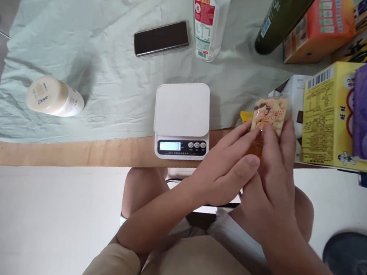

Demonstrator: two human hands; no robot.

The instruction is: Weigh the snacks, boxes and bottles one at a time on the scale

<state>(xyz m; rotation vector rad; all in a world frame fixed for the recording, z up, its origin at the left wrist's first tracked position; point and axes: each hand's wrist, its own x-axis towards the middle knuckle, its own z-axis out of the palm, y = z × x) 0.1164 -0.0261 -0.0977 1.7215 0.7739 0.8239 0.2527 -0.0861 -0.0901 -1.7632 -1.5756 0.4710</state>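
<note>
Cloth-covered worktop (81, 44) carries a scale (182, 115); at three o'clock of it both hands, left (230, 161) and right (273, 184), pinch a snack pack (269, 114), best gripped lightly.

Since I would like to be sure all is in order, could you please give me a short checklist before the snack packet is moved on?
1. Both hands on the snack packet: ok; left hand and right hand hold it.
2. Packet sealed: cannot tell, the fingers cover its lower part.
3. Scale platform free: ok, nothing lies on it.
4. Scale switched on: ok, display lit; its reading is too small to tell.
5. Phone and clear bottle apart from the scale: ok.
</note>
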